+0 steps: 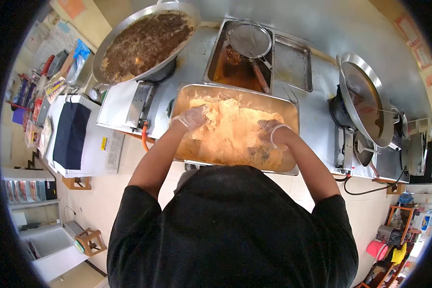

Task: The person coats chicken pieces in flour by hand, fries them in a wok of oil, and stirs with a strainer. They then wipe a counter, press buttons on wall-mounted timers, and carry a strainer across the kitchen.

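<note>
A deep metal tray [293,115] in front of me holds a bed of pale orange breading flour [233,127], heaped in the middle. My left hand [194,118], in a clear plastic glove, reaches into the flour at the tray's left side. Opposite it, my right hand [270,130], gloved the same way, dips into the flour on the right. Flour covers the fingers of both hands, so their grip is hidden. Whether any pieces lie under the flour I cannot make out.
Behind the tray, a wire strainer [249,40] rests over an oily pan [216,62] beside a shallow tray [293,62]. A wok of bubbling dark oil [146,45] stands at back left, another wok [365,98] at right. An orange hose [145,137] hangs at the counter's front.
</note>
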